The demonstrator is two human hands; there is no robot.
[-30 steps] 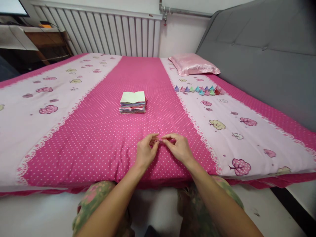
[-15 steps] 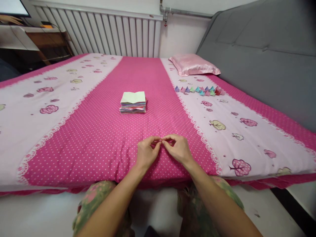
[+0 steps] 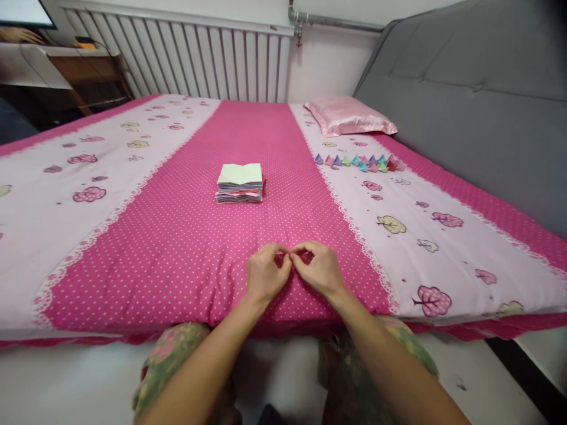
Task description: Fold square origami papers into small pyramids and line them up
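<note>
Left hand (image 3: 266, 270): thumb and forefinger tips pressed together in a pinch, the gap behind them rounded. Right hand (image 3: 322, 268): same posture, mirrored, its tips meeting those of the left.

Small piece (image 3: 290, 254): pinched where the two hands meet, above the near edge of the bed cover (image 3: 186, 248); a speck at most shows. Judged to be paper, like the row of colored paper shapes (image 3: 355, 160) ahead and to the right.

Handling, as judged: fingertip work, best done with light, even pressure from both sides. One hand should steady while the other presses or turns; squeezing hard would likely crumple so small an item. Wrists held low, near the cover, should help steadiness. The paper stack (image 3: 240, 183) sits ahead and to the left, apart from both hands, and is best left undisturbed.

Hidden or unclear: the shape and folds of the small piece, covered by fingertips and close in color to the cover; the remaining fingers, partly tucked behind; the exact count of the paper shapes, which overlap at the right end. Cut off at upper left: a screen (image 3: 24, 13) and another person's hand (image 3: 20, 35).
</note>
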